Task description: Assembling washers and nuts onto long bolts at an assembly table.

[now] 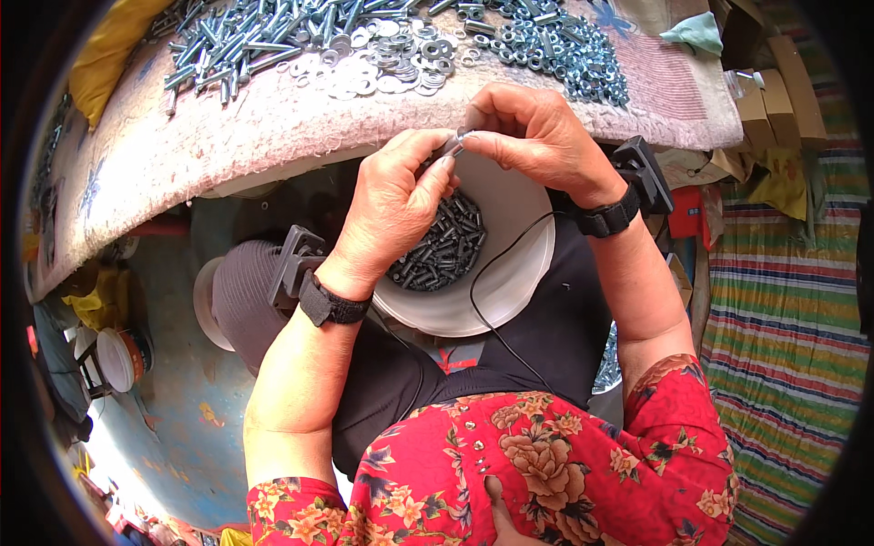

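My left hand (393, 196) is closed, with thumb and fingers pinching a small grey metal bolt (452, 146) above the bucket. My right hand (535, 136) meets it from the right, its thumb and forefinger closed at the bolt's upper end. A tiny shiny bit shows at those fingertips, too small to name. Below both hands a white bucket (521, 232) sits between my legs, and short dark metal fasteners (439, 250) lie in its bottom. Part of this heap is hidden behind my left hand.
On the cloth-covered table (273, 136) ahead lie long bolts (259, 45), flat washers (393, 56) and a heap of nuts (569, 59). A black cable (482, 282) crosses the bucket. Cardboard boxes (781, 105) and a striped sheet (787, 337) are at the right.
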The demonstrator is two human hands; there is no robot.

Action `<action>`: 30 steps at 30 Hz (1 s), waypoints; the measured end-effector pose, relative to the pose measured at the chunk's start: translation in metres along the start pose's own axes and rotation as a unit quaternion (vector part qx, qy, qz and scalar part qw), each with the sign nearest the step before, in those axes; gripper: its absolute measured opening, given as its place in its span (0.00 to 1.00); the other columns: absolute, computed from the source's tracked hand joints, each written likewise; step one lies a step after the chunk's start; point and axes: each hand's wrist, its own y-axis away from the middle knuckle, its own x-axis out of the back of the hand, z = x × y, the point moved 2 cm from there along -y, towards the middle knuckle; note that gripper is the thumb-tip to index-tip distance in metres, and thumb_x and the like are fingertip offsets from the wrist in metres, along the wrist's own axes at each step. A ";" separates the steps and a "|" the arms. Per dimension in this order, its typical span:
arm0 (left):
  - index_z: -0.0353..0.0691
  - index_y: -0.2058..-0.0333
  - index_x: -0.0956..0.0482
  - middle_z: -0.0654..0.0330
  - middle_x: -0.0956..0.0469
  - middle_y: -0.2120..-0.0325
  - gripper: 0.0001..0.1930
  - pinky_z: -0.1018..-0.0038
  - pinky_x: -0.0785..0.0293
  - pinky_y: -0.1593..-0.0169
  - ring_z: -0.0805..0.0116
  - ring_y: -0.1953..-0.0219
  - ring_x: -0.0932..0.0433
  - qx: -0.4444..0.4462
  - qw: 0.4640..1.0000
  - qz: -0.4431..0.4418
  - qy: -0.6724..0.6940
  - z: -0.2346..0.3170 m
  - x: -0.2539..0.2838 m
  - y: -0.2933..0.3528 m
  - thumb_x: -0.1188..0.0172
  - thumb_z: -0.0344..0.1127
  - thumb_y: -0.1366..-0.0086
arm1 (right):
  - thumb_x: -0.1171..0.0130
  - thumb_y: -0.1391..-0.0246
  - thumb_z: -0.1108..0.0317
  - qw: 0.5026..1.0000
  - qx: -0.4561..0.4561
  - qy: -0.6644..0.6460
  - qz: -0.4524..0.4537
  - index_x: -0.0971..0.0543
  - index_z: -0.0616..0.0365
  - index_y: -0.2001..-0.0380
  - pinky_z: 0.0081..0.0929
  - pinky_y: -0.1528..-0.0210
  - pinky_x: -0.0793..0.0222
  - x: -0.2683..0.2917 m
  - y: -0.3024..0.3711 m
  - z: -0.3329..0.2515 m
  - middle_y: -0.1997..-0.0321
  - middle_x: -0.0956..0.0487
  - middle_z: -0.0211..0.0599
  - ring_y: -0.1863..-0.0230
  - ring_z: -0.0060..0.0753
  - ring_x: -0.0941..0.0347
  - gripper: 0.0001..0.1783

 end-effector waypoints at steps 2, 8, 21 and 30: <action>0.34 0.60 0.25 0.61 0.24 0.70 0.09 0.80 0.28 0.70 0.77 0.73 0.23 -0.010 1.000 0.021 0.017 -0.002 -0.001 0.001 0.45 0.24 0.41 | 0.41 0.47 0.68 0.999 0.009 0.049 -0.001 0.27 0.61 0.74 0.13 0.77 0.42 -0.001 -0.001 0.003 0.80 0.32 0.22 0.78 0.11 0.38 0.08; 0.33 0.58 0.24 0.63 0.23 0.70 0.11 0.82 0.28 0.70 0.79 0.73 0.24 0.020 0.992 0.005 0.127 -0.004 0.000 0.003 0.43 0.26 0.41 | 0.40 0.52 0.65 0.983 0.034 0.162 0.083 0.26 0.61 0.78 0.26 0.79 0.39 0.000 0.001 -0.004 0.84 0.30 0.41 0.82 0.32 0.33 0.11; 0.32 0.58 0.26 0.57 0.22 0.65 0.11 0.80 0.25 0.64 0.72 0.68 0.21 0.107 0.967 -0.008 0.231 -0.005 0.008 -0.006 0.45 0.30 0.38 | 0.43 0.53 0.70 0.868 0.124 0.448 0.176 0.21 0.59 0.70 0.28 0.69 0.30 0.020 -0.055 0.043 0.71 0.22 0.39 0.72 0.38 0.25 0.07; 0.31 0.56 0.26 0.57 0.22 0.69 0.13 0.81 0.25 0.68 0.74 0.71 0.22 0.099 0.963 0.008 0.251 -0.003 0.007 -0.006 0.44 0.29 0.38 | 0.39 0.56 0.75 0.949 0.112 0.182 0.232 0.20 0.60 0.71 0.24 0.72 0.30 -0.005 -0.010 0.003 0.74 0.21 0.40 0.74 0.34 0.24 0.06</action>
